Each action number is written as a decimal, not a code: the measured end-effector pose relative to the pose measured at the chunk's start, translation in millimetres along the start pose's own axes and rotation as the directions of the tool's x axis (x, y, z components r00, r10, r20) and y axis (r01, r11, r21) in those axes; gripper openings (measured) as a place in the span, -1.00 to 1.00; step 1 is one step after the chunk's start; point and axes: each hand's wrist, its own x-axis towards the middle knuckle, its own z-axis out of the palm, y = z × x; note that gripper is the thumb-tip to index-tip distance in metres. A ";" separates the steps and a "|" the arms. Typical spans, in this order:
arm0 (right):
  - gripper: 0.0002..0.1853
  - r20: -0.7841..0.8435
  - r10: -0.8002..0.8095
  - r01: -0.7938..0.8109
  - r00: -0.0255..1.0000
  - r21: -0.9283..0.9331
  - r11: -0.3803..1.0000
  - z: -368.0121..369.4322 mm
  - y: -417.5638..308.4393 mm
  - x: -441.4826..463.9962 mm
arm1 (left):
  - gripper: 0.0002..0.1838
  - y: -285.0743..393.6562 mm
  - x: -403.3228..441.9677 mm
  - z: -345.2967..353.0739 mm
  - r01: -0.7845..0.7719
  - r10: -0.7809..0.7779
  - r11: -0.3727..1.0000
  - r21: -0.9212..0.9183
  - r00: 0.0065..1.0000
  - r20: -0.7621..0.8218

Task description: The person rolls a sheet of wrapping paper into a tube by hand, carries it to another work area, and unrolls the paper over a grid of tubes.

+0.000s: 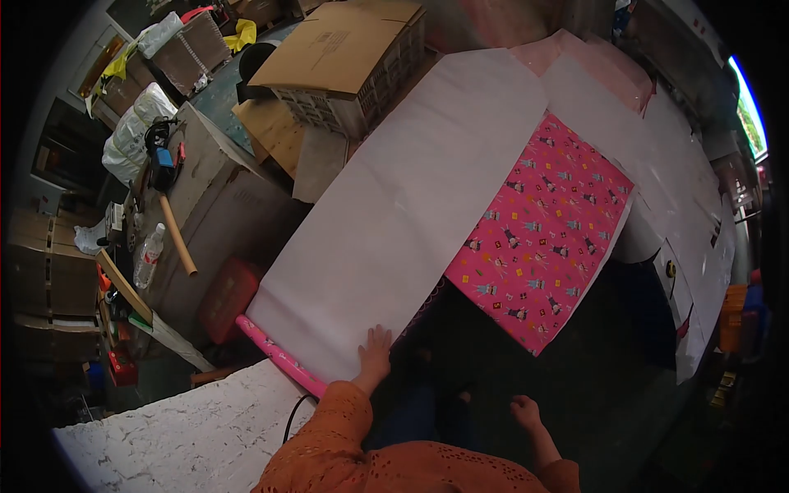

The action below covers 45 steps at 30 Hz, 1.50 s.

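Observation:
My left hand (375, 355) rests with fingers spread on the near right edge of a long sheet of wrapping paper (403, 189), its white side up. The near end of that sheet curls into a pink printed roll (283, 358), just left of my left hand. My right hand (526, 411) hangs over the dark floor, apart from the paper, with its fingers curled in and nothing visible in them. Beyond it lies a pink sheet of wrapping paper (546, 238) with small printed figures, its near corner hanging over the edge.
A cardboard box (337, 49) sits on a plastic crate (345, 111) at the back. To the left are a water bottle (149, 256), a cardboard tube (177, 234) and a red case (230, 300). A white rough-surfaced slab (197, 427) is at lower left. More white sheets (608, 123) lie at right.

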 end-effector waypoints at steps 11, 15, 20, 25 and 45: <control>-0.59 0.000 0.021 -0.021 1.000 0.016 1.000 -0.8 -19.1 -0.1 | -0.12 -11.8 2.1 -0.6 -0.050 0.050 0.999 0.023 0.999 -0.002; -0.58 0.016 0.061 -0.061 0.998 -0.006 0.998 -4.7 -27.7 1.6 | -0.11 -9.0 3.7 -1.0 -0.041 0.041 0.999 0.000 0.999 0.010; -0.57 0.027 0.083 -0.083 0.996 0.011 0.996 -7.8 -34.5 1.1 | -0.08 -4.7 4.3 -9.1 0.003 -0.002 1.000 -0.021 0.999 0.036; -0.57 0.026 0.097 -0.097 0.995 -0.001 0.995 -5.5 -24.8 6.6 | -0.10 -9.7 5.5 -16.4 -0.016 0.014 0.999 0.031 0.998 0.064; -0.59 0.001 0.074 -0.074 0.997 0.076 0.994 3.5 0.3 22.1 | -0.09 -22.1 4.2 -11.9 -0.034 0.029 0.996 0.084 0.998 0.053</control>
